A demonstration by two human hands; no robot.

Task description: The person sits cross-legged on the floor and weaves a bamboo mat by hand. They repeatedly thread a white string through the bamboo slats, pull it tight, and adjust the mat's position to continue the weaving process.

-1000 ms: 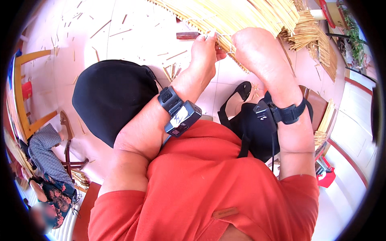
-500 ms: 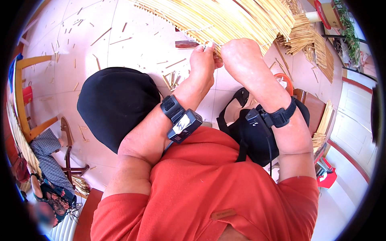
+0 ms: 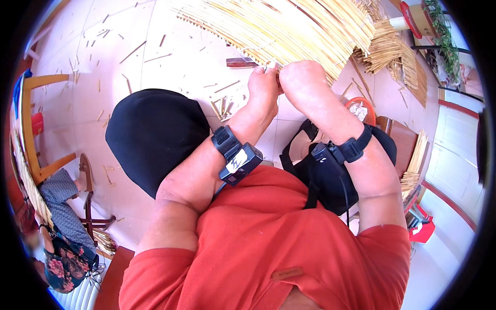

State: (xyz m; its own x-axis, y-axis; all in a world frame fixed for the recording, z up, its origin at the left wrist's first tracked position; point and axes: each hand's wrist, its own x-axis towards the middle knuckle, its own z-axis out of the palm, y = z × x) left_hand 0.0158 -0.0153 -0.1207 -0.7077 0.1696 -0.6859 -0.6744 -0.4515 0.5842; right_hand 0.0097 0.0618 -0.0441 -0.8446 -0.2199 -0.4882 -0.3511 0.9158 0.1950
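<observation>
Straw-yellow, the stalk mat (image 3: 294, 36) at the upper centre of the frame is pinched at its lower corner by the left hand (image 3: 263, 89); the fingers of the right hand (image 3: 306, 80) are hidden, their grip unclear. Beyond, most appears bound, that corner seemingly unfinished.

Your shirt (image 3: 289, 232) is red, its tag (image 3: 287, 273) brown; your wrist straps (image 3: 226, 142) and legwear (image 3: 157, 137) are black; the stalk mat (image 3: 279, 33) shows straw-yellow; the floor tiles (image 3: 116, 67) are pale pink; the bin (image 3: 371, 109) is orange; the co-worker's trousers (image 3: 59, 199) are finely patterned blue-grey; the floral top (image 3: 70, 266), dark and pink.
</observation>
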